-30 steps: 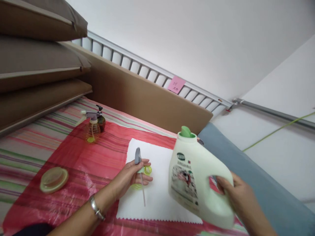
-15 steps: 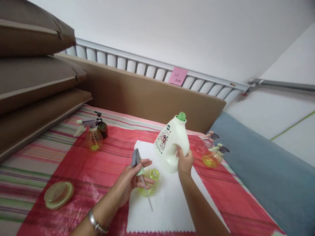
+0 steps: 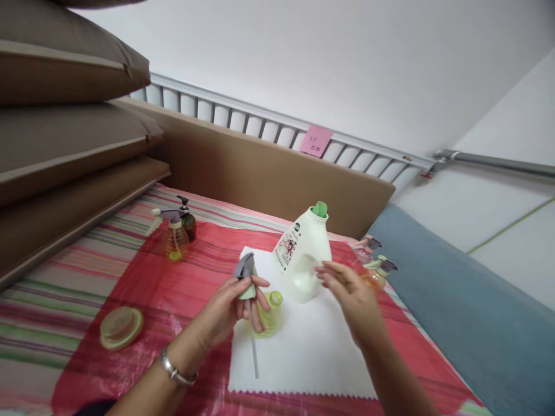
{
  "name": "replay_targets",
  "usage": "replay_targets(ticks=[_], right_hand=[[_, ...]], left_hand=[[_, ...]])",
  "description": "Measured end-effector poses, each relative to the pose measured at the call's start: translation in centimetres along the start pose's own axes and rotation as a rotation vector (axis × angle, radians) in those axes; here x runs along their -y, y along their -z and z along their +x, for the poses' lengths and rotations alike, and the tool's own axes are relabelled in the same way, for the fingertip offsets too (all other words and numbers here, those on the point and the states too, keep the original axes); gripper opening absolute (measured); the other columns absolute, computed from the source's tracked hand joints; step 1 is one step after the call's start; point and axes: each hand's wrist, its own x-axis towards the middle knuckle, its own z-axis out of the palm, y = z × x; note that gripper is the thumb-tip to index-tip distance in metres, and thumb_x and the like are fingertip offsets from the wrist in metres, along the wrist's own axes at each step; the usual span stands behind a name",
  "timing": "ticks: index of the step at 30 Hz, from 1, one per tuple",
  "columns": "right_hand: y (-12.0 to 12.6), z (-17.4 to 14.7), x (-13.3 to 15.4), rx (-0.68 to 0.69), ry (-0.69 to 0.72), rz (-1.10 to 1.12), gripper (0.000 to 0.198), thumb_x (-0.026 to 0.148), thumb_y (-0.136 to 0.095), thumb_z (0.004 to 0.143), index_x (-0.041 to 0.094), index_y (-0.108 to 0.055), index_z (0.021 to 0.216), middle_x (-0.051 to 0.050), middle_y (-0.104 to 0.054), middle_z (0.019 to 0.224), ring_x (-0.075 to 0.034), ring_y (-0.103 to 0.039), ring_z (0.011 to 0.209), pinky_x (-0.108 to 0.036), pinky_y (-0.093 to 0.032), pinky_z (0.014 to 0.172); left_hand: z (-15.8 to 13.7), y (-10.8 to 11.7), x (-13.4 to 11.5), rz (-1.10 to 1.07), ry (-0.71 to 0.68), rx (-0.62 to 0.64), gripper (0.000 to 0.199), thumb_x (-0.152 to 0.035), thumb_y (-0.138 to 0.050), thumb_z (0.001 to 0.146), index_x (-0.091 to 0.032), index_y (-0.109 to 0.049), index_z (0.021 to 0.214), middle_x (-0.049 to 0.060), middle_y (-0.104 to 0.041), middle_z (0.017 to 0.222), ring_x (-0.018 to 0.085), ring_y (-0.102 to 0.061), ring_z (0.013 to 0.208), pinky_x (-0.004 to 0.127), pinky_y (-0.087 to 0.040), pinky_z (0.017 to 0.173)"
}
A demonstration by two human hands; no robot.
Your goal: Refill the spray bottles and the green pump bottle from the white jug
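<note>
My left hand (image 3: pixel 236 303) holds a grey and pale green spray nozzle (image 3: pixel 245 266), its thin dip tube pointing down. Just behind those fingers stands a see-through yellow-green bottle (image 3: pixel 273 315) with an uncovered neck, partly hidden by the hand. A big white detergent jug (image 3: pixel 307 248) with a green spout insert stands on the white sheet (image 3: pixel 303 358). My right hand (image 3: pixel 347 289) is beside the jug's handle, fingers loosely stretched and apart from one another; whether the fingertips still touch the jug is hard to tell.
At the back left stand a clear spray bottle (image 3: pixel 176 242) and a dark pump bottle (image 3: pixel 188 222). A round yellowish lid (image 3: pixel 121 327) lies left on the red cloth (image 3: pixel 195 260). More spray bottles (image 3: pixel 377 274) stand right. Brown cushions (image 3: pixel 65 133) are stacked left.
My right hand has let go of the jug's handle and drawn back to the right. The jug now stands on the sheet. My left hand still holds the nozzle, its tube hanging more upright.
</note>
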Motion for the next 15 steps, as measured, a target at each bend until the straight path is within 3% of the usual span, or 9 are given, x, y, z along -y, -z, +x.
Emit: replay_targets(ticks=[4,6,8,11,15], right_hand=[[-2.1,-3.1,5.5,0.502,-0.028,-0.005,0.027,0.038,-0.057,0.077,0.022,-0.062,0.097,-0.005,-0.066,0.097,-0.021,-0.061,0.088,-0.036,-0.046,0.083],[-3.1,-4.4,6.3,0.604,-0.058,-0.002,0.025,0.035,-0.055,0.079,0.022,-0.062,0.099,-0.004,-0.067,0.091,-0.020,-0.062,0.081,-0.036,-0.047,0.080],[-3.6,-5.6,5.8,0.565,-0.052,-0.020,0.030,0.031,-0.056,0.077,0.021,-0.060,0.105,-0.005,-0.066,0.096,-0.021,-0.062,0.082,-0.036,-0.048,0.079],[-3.8,-7.4,4.1,0.401,-0.002,-0.065,0.040,0.030,-0.060,0.072,0.022,-0.057,0.111,-0.007,-0.063,0.107,-0.024,-0.059,0.095,-0.035,-0.048,0.081],[-3.3,-10.0,2.7,0.239,-0.025,-0.098,0.043,0.040,-0.061,0.071,0.022,-0.058,0.111,-0.005,-0.068,0.095,-0.022,-0.063,0.078,-0.032,-0.052,0.072]], left_hand=[[-0.5,-1.2,1.2,-0.039,0.100,0.200,0.038,-0.041,-0.036,0.088,-0.013,-0.056,0.104,0.006,-0.063,0.070,0.015,-0.061,0.044,0.036,-0.052,0.056],[-0.7,-1.8,1.8,0.043,0.068,0.186,0.037,-0.041,-0.042,0.086,-0.014,-0.055,0.107,0.006,-0.063,0.073,0.014,-0.062,0.047,0.033,-0.051,0.059],[-1.0,-2.5,2.2,0.156,0.015,0.149,0.034,-0.039,-0.046,0.085,-0.015,-0.054,0.109,0.005,-0.063,0.075,0.013,-0.061,0.049,0.030,-0.049,0.059],[-1.5,-3.4,2.3,0.268,-0.018,0.164,0.035,-0.039,-0.043,0.087,-0.016,-0.051,0.113,0.004,-0.062,0.076,0.012,-0.059,0.053,0.028,-0.048,0.060],[-2.6,-4.7,1.8,0.524,-0.061,0.225,0.035,-0.041,-0.040,0.087,-0.017,-0.052,0.109,0.006,-0.061,0.091,0.016,-0.059,0.074,0.031,-0.047,0.072]])
